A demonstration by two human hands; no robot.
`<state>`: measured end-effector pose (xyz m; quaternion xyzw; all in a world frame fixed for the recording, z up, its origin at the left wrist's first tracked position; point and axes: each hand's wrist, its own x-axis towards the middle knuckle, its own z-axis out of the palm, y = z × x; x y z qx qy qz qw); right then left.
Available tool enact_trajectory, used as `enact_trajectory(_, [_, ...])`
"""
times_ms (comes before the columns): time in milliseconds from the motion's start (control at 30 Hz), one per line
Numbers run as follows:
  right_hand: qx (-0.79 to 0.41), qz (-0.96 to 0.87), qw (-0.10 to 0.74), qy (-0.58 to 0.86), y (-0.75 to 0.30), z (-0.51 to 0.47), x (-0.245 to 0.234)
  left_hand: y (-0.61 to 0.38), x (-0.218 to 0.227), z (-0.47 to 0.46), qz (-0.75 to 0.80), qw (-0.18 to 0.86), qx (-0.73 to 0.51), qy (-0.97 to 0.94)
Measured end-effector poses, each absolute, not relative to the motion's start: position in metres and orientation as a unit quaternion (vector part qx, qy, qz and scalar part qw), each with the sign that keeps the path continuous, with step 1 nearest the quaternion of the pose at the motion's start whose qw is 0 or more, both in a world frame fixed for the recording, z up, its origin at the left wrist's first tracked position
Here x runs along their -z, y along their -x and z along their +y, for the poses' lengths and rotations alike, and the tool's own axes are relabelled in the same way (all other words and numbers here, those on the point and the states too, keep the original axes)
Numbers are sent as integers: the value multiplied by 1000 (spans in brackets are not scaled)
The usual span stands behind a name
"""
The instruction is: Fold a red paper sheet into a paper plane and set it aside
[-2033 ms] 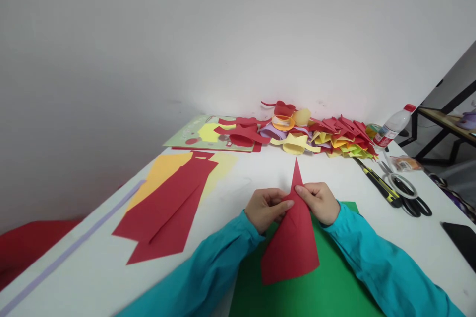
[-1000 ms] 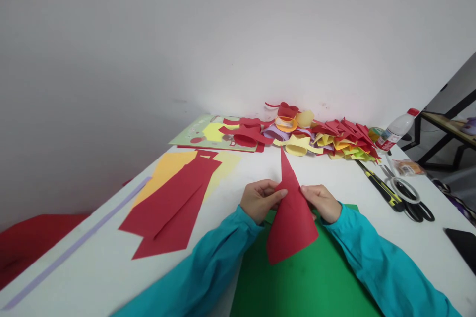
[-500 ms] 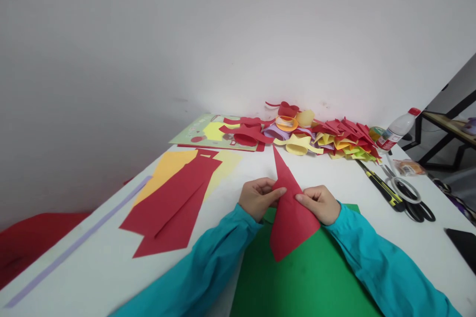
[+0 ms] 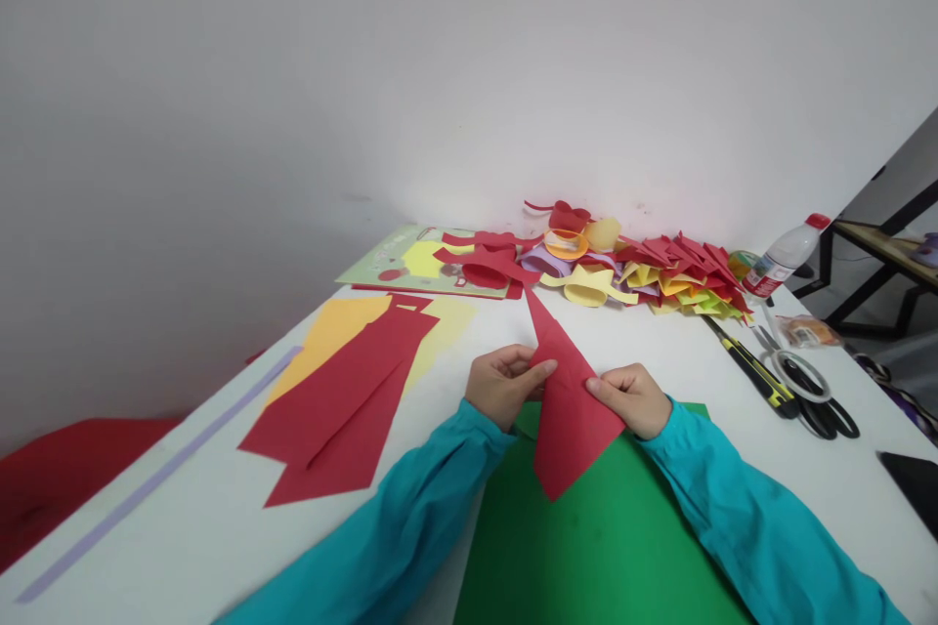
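A piece of red paper, folded to a long narrow point at its far end, is held up between both my hands over a green sheet. My left hand pinches its left edge, thumb on the front and fingers partly behind it. On the other edge, my right hand grips with the thumb on the front; the fingers behind are mostly hidden. The paper's wide lower end hangs above the green sheet.
Red sheets, orange paper and a purple strip lie left. Folded paper pieces pile at the back beside a bottle. At right are a utility knife, scissors and a tape roll.
The red paper's tip has swung slightly left, and its lower end looks flatter and more pointed. Both hands keep their grip, with the left shifted slightly left.
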<state>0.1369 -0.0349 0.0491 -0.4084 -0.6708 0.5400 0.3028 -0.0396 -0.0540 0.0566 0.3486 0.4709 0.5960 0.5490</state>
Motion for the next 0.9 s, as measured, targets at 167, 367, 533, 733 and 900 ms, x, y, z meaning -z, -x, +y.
enact_trajectory(167, [-564, -665, 287, 397, -139, -37, -50, 40, -57, -53, 467, 536, -617, -338])
enact_trajectory(367, [-563, -655, 322, 387, -140, -37, -50, 40, -58, -53, 466, 530, -623, -337])
enact_trajectory(533, [-553, -654, 314, 410, -144, -31, -46, 42, -56, -50, 467, 533, -627, -322])
enact_trajectory(733, [-550, -648, 319, 420, -149, -20, -42, 43, -52, -49, 459, 589, -574, -337])
enact_trajectory(900, [-546, -659, 322, 405, -141, -29, -47, 35, -48, -58, 446, 651, -471, -394])
